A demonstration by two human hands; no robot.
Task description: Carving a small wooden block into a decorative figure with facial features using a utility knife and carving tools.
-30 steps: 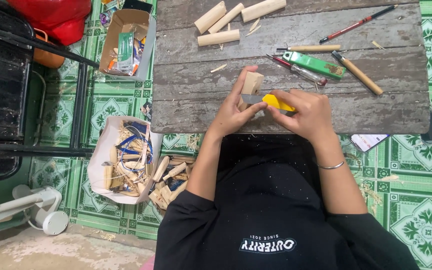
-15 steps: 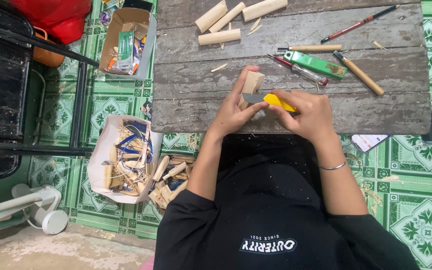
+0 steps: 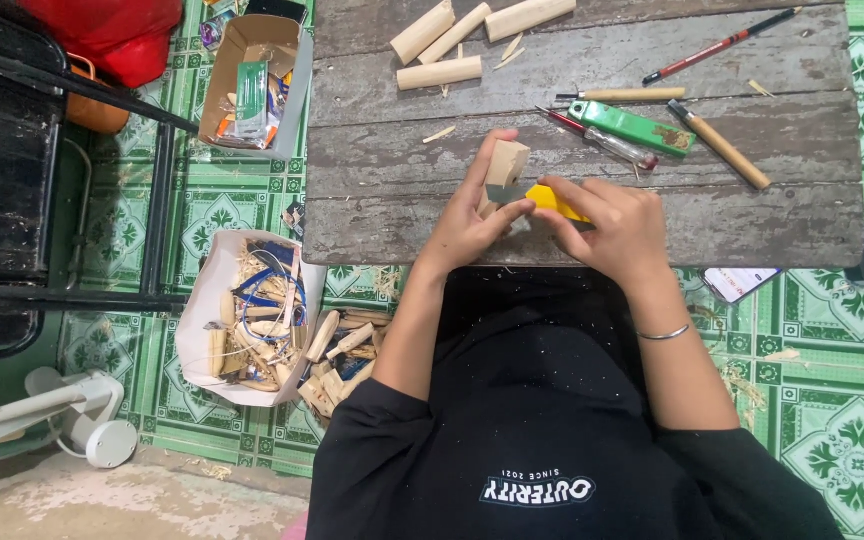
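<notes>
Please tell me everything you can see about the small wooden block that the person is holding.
The wooden block is small, pale and light tan, apparently raw unpainted wood, with flat faces and squared edges. It stands tilted over the grey plank table, near its front edge. The left hand grips it from below and from the side, thumb against it. The right hand holds a yellow-handled knife whose blade end meets the block's lower part. The underside is hidden by fingers.

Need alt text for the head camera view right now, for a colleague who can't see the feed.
Seen from above, a person's left hand holds a small wood block while the right hand presses a yellow-handled knife against it, over a weathered plank table. Cut wooden sticks and carving tools lie beyond; a bag of wood offcuts sits on the green tiled floor.
</notes>
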